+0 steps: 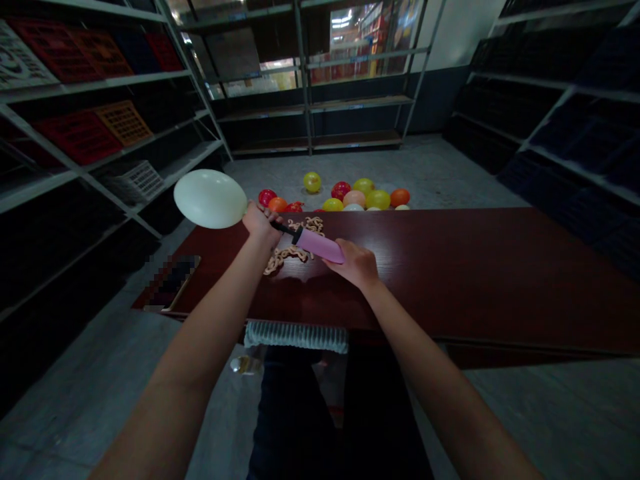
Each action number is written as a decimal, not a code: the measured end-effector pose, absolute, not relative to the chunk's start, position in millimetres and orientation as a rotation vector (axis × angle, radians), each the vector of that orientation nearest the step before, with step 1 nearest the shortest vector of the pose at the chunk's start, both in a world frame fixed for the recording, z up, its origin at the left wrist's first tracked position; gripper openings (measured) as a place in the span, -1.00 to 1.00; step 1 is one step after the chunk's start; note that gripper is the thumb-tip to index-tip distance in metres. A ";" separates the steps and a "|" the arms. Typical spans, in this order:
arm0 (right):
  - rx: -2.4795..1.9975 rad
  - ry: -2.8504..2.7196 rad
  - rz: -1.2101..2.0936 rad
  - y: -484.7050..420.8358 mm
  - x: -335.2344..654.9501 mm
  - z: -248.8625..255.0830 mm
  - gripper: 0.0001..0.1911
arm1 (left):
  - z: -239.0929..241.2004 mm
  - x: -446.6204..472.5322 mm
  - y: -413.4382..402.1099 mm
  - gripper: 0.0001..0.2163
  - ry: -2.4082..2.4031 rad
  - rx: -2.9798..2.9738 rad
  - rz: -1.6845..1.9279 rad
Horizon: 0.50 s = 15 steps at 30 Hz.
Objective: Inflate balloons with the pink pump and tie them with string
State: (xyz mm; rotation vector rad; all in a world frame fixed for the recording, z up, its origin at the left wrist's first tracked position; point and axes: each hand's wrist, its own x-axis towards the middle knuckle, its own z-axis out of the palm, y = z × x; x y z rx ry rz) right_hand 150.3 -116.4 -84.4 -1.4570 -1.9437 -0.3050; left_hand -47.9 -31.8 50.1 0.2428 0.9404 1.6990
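Observation:
A pale, inflated balloon (210,199) juts out to the left of my left hand (261,223), whose fingers close around its neck and the black front end of a balloon pump (320,245). The pump has a pink barrel and slants down to the right. My right hand (354,262) is wrapped round the barrel's near end. Beneath the pump, beige knotted strands (290,257), perhaps uninflated balloons, lie on the dark red table (450,267). The balloon's neck is hidden by my left fingers.
Several red, yellow, orange and pale balloons (377,199) rest on the floor beyond the table. A phone-like flat object (173,283), partly blurred out, lies at the table's left end. Shelves with crates (123,123) stand left; more racks (357,103) stand behind and right.

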 end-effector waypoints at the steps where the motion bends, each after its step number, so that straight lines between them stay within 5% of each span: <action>1: -1.437 -1.958 -0.321 -117.3 150.2 -84.6 -0.60 | 53.5 -59.0 -33.3 -0.67 0.925 0.238 1.707; 15: -1.327 -2.049 -0.285 -120.9 148.0 -87.7 -0.53 | 114.7 -150.2 -55.3 -0.63 0.793 0.335 1.756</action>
